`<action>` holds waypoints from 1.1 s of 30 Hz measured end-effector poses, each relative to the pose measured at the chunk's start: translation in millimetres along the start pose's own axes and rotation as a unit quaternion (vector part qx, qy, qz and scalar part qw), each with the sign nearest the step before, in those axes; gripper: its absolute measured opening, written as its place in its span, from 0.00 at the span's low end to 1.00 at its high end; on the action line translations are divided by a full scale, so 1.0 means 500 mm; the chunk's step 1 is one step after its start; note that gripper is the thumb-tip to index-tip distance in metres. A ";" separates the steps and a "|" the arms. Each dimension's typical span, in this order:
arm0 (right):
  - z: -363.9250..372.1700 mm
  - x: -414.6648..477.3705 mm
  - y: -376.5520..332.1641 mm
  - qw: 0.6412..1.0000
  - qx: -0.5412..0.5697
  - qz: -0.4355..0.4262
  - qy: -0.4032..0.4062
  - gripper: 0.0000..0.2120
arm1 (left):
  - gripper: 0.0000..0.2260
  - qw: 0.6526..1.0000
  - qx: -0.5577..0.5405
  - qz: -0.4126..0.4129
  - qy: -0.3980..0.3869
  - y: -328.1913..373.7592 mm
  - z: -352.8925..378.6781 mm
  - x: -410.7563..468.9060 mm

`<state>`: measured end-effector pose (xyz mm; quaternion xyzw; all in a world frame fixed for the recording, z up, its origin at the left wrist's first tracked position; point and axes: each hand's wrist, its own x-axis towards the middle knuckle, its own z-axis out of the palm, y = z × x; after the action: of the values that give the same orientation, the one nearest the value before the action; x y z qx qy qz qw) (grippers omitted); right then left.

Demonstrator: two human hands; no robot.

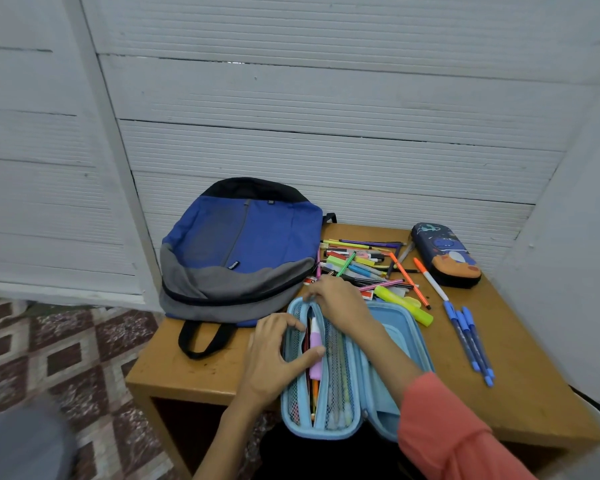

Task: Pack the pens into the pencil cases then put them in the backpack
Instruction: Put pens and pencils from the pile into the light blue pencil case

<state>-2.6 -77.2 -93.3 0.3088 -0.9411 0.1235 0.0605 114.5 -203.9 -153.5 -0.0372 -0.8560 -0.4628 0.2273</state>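
Evidently, the fingers (310, 295) of the right hand (338, 304) were curled down onto the far rim of the open case (392, 327) and something was pinched there. Whether it was the rim or a zip pull could not be told. The left hand (274, 358) was closed round the case's left wall, with its fingers hooked over the edge. Its thumb was pressed flat against a pink pen (315, 370) that lay in the middle slot, beside others held behind mesh.

The case was set at the front of the worktop (534, 375), and its near end appeared to hang past the edge. If weight were put on that end, the case could be tipped off and its contents spilled. The pink pen seemed to be seated high in its slot. Were the case shut without the pen being pushed down, the pen could be trapped in the zip or the lid kept from meeting.

Just behind the right hand, most of the pens (364, 268) were left in a loose pile, with a highlighter (406, 306) close beside the right forearm. It could be swept away by the sleeve during a reach. Three blue pens (471, 341) were laid near the right edge, where they might be rolled off by a nudge. A dark case (444, 254) was placed at the back right, shut. The backpack (236, 251) was laid flat at the back left, touching the pile.
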 end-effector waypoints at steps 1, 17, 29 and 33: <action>0.001 0.000 0.003 1.000 0.002 -0.005 0.000 0.11 | 0.20 1.000 0.003 0.001 -0.001 0.001 0.001 0.001; 0.019 0.008 0.001 0.994 0.090 0.053 -0.028 0.08 | 0.13 1.000 0.024 0.010 -0.005 -0.008 0.004 0.002; 0.005 0.025 -0.007 0.981 0.147 0.082 -0.096 0.16 | 0.13 1.000 0.027 0.009 -0.005 -0.006 0.004 0.003; -0.003 0.024 -0.015 0.964 0.210 0.114 -0.114 0.18 | 0.13 1.000 0.027 0.004 -0.009 -0.006 0.005 0.003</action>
<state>-7.7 -89.4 -88.2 0.2170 -0.9237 0.2888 -0.1281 111.3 -203.9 -156.2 -0.0390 -0.8700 -0.4386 0.2219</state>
